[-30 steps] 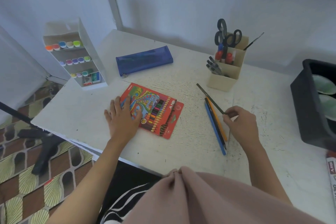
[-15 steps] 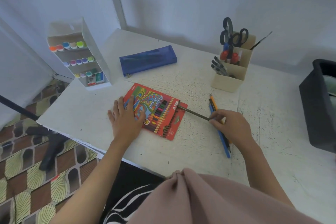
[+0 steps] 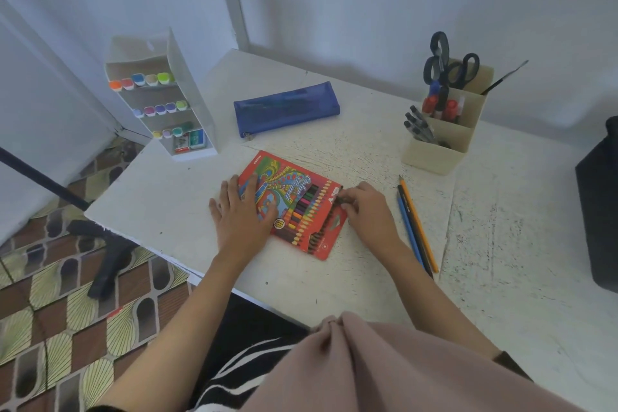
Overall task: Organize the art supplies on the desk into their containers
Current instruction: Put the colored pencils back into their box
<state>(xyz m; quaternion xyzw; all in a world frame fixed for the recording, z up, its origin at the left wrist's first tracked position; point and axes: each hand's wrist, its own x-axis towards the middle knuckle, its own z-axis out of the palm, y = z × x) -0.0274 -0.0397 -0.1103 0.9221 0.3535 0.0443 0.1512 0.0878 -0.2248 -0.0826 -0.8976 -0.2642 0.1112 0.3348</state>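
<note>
The red coloured-pencil box (image 3: 301,197) lies flat near the front edge of the worktop (image 3: 334,150), with its open end turned to the right. The left hand (image 3: 239,216) rests on the box's left half, its fingers (image 3: 249,182) straight and spread, gripping nothing. The right hand (image 3: 369,211) is at the box's open end, its fingers (image 3: 351,202) curled and pinching the tail of a dark pencil (image 3: 341,200); only a short stub of it shows. Just right of that hand, three loose pencils (image 3: 414,227), orange, black and blue, lie close side by side, tips towards the back edge. Beyond them a beige organiser (image 3: 434,157) stands holding scissors (image 3: 448,67) and pens. A blue pencil case (image 3: 287,109) lies towards the back edge. A white marker rack (image 3: 194,94) stands at the left edge.
</note>
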